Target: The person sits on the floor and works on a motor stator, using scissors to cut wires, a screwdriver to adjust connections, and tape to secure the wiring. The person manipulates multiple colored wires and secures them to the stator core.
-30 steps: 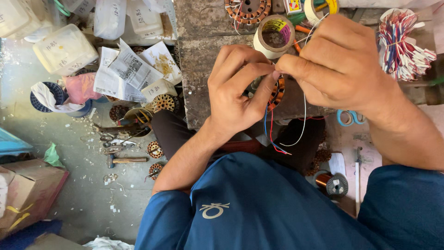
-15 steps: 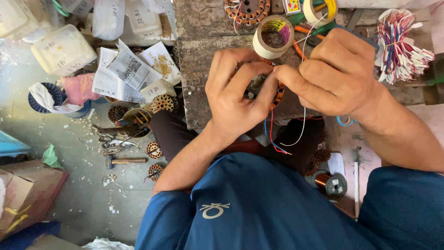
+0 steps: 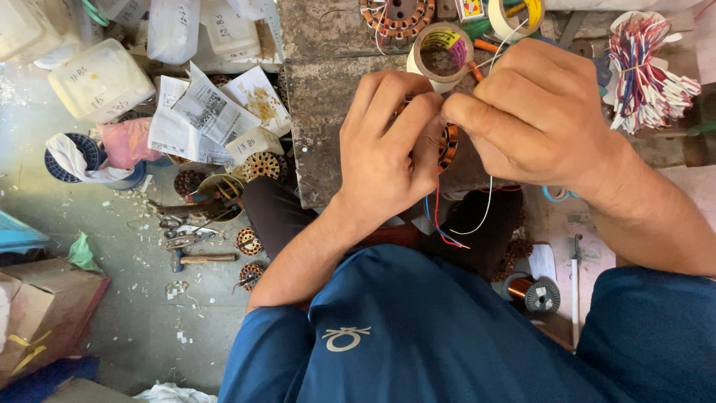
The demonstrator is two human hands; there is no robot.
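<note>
Both hands have closed in tighter since a second ago: left hand (image 3: 388, 149) wraps the copper-wound coil (image 3: 448, 145), which now shows only at its 3 o'clock edge. Right hand (image 3: 537, 112) pinches the white wire (image 3: 485, 205); red and blue leads (image 3: 440, 224) hang toward 6 o'clock, tape roll (image 3: 440, 52) at 12.

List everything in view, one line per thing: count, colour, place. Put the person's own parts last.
wound coil: one, copper-orange, between both hands
lead wires: red, blue and white, hanging below the coil
tape rolls: two, tan, on the bench above the hands
wire bundle: one, red, blue and white, top right
second coil: one, copper, top edge of the bench
copper wire spool: one, lower right
plastic containers: several, white, top left
papers: crumpled, printed, left of the bench
hammer: one, wooden handle, on the floor
cardboard box: one, brown, lower left
left hand: grip on the coil
right hand: pinching at the coil
</note>
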